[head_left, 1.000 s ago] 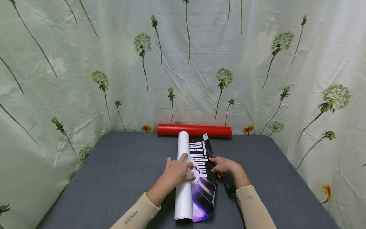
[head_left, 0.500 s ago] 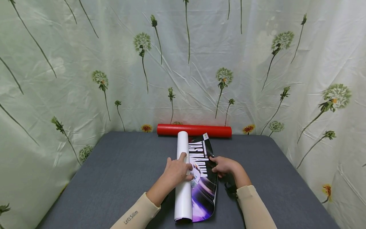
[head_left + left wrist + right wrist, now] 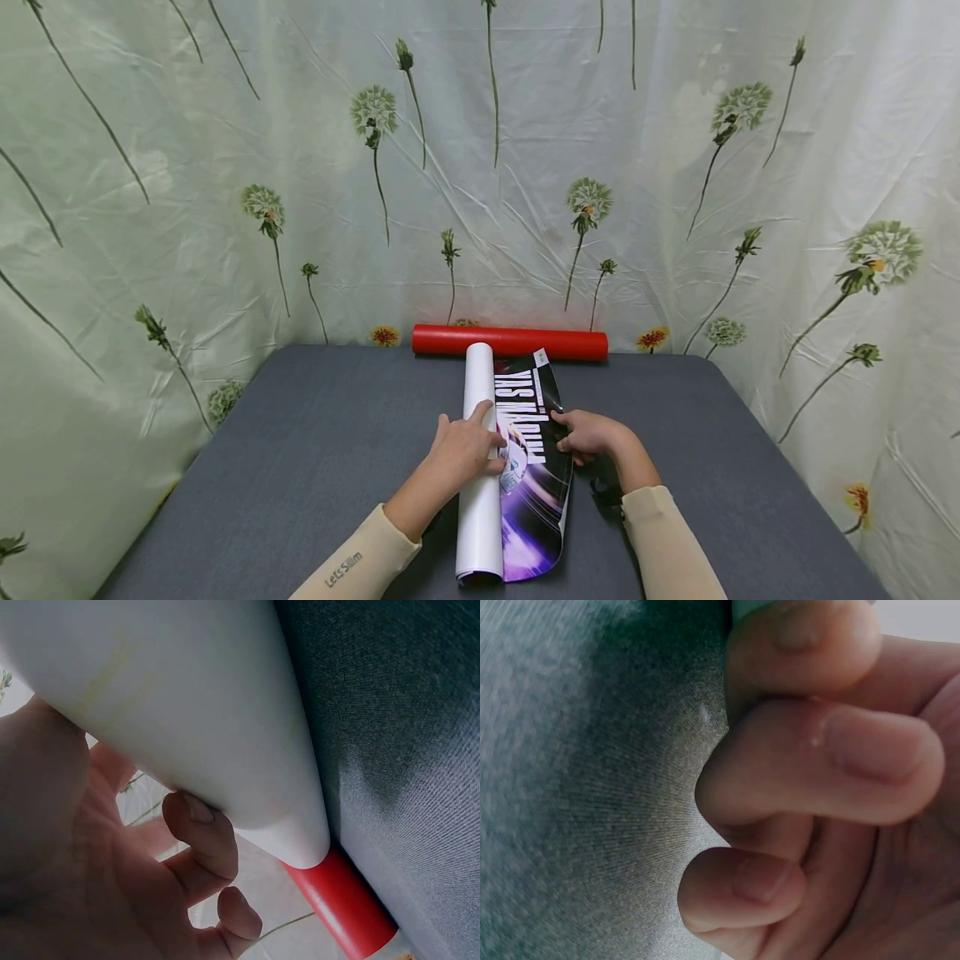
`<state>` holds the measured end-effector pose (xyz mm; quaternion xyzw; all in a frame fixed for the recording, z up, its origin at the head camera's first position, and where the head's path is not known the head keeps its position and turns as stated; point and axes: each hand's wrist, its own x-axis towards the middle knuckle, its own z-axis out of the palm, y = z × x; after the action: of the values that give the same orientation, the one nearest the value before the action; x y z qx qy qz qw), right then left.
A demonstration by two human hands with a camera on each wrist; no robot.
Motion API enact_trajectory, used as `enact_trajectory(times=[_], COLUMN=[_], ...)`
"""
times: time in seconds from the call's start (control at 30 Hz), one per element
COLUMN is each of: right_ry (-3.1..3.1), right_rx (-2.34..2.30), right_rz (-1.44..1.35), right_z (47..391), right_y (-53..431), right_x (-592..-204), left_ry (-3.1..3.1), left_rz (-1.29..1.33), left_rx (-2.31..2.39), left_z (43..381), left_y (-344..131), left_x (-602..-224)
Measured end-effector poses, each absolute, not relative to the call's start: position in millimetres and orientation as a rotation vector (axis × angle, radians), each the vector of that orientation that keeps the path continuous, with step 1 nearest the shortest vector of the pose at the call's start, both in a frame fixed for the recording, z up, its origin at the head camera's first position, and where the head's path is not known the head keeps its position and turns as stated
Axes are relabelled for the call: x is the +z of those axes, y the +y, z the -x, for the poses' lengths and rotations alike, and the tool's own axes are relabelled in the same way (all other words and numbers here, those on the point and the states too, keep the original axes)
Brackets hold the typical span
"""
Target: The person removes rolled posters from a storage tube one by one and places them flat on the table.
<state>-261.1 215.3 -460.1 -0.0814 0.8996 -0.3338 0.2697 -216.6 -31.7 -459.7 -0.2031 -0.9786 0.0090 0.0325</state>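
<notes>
A partly rolled poster stretches front to back on the dark grey table, its white roll (image 3: 478, 517) on the left and its black and purple printed flap (image 3: 534, 508) on the right. My left hand (image 3: 463, 450) rests on top of the roll, fingers spread and slightly bent. In the left wrist view, bent fingertips (image 3: 201, 825) touch the white roll. My right hand (image 3: 588, 435) pinches the flap's free right edge, thumb on top. The right wrist view shows its curled fingers (image 3: 817, 757) close over the table; the pinch is mostly out of sight.
A red tube (image 3: 510, 342) lies crosswise at the table's back edge, just beyond the poster's far end. Behind it hangs a pale curtain (image 3: 315, 150) with dandelion prints. Grey table surface (image 3: 322, 433) extends to both sides.
The white roll has shifted slightly left under my left hand, showing a little more of the printed side. My right hand, pinching the poster's edge, has moved very slightly right.
</notes>
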Motion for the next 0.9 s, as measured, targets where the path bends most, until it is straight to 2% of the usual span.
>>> enact_trajectory(times=[0.9], right_ry=[2.430], right_rx=[-0.867], right_rz=[0.198], right_z=[264.2], right_y=[217.5], right_x=[-461.2], left_ry=[-2.993], left_rz=[0.629], left_rx=[-0.015], left_z=[216.9], left_y=[-35.1], left_x=[-458.7])
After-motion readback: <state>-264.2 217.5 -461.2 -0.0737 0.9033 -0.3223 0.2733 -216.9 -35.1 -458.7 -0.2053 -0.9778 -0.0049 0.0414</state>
